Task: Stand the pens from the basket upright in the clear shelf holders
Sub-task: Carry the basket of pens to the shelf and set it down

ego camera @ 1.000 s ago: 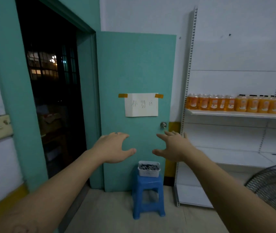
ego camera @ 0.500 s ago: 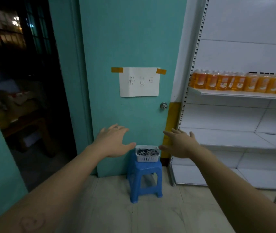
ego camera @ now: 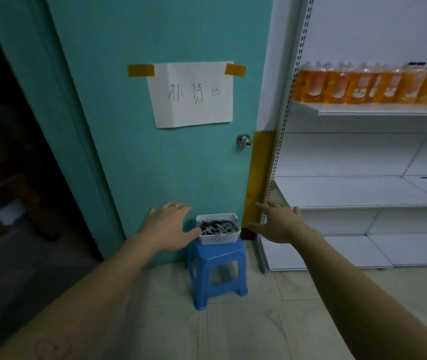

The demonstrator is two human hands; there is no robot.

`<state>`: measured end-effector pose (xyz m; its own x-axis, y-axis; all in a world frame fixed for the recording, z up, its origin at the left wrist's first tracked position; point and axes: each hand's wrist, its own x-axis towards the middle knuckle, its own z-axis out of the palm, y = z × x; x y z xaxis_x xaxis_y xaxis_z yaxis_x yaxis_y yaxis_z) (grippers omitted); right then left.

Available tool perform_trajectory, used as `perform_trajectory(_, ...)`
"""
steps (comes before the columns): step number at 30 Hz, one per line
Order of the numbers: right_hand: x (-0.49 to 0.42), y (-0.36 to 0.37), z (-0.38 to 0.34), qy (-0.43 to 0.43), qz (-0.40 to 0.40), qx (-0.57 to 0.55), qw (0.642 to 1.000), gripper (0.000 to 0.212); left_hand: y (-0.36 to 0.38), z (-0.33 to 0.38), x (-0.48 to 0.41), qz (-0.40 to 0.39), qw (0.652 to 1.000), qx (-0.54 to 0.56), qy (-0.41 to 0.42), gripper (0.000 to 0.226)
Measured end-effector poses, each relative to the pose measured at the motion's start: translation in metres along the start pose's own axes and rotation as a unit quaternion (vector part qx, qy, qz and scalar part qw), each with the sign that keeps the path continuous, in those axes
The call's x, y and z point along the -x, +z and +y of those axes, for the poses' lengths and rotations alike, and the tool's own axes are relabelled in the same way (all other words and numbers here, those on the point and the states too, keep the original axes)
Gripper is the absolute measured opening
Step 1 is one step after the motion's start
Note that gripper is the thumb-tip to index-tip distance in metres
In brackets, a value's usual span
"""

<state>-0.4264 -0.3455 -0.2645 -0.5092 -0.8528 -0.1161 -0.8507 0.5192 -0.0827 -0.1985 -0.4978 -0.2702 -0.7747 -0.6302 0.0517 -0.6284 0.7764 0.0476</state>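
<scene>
A small white perforated basket (ego camera: pixel 217 239) holding several dark pens (ego camera: pixel 217 226) stands on a blue plastic stool (ego camera: pixel 216 268) against the teal door. My left hand (ego camera: pixel 166 226) reaches out just left of the basket, fingers spread and holding nothing. On the basket's right, my right hand (ego camera: pixel 278 223) is stretched forward with straight fingers, also holding nothing. Neither hand touches the basket. No clear holders are in view.
A teal door (ego camera: pixel 170 157) with a taped paper sign (ego camera: pixel 191 93) and a round knob (ego camera: pixel 243 139) stands behind the stool. White shelving (ego camera: pixel 363 190) on the right carries orange bottles (ego camera: pixel 370 84). A dark doorway (ego camera: pixel 12 165) opens at left.
The view has moved closer to the door and stool. Both hands have dropped lower and now flank the basket, still spread and holding nothing.
</scene>
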Motion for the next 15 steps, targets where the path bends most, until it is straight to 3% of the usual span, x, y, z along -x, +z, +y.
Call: perform_trajectory(15, -0.222, 0.072, 0.052, 0.008, -0.09, -0.05, 0.995, 0.075, 0.096, -0.036, -0.194, -0.078, 0.99, 0.096, -0.072, 0.066)
